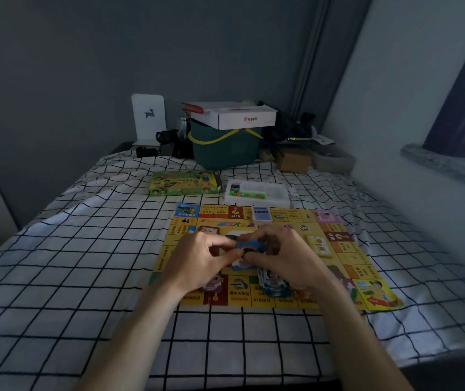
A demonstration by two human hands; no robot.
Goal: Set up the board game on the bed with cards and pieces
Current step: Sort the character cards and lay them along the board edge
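So the game board (347,263) is a flat, glossy yellow sheet, roughly square, spread on the bed (84,249) with its white sheet in a black grid, a bit rumpled. Both hands meet over the middle of the board. The left hand (197,258) and right hand (285,258) pinch a small blue deck of cards (249,245) between them, fingertips curled round its ends, so each grip is clenched on it. The deck's long axis runs left to right, lying between the two hands, slightly above the board. More cards (272,283) sit on the board just under the right hand. A blue card stack (262,213) and a yellow one (319,245) rest on the board too. Behind the board: the green cardboard game box (183,183) and a white plastic tray (256,191) with small colourful pieces in one compartment.
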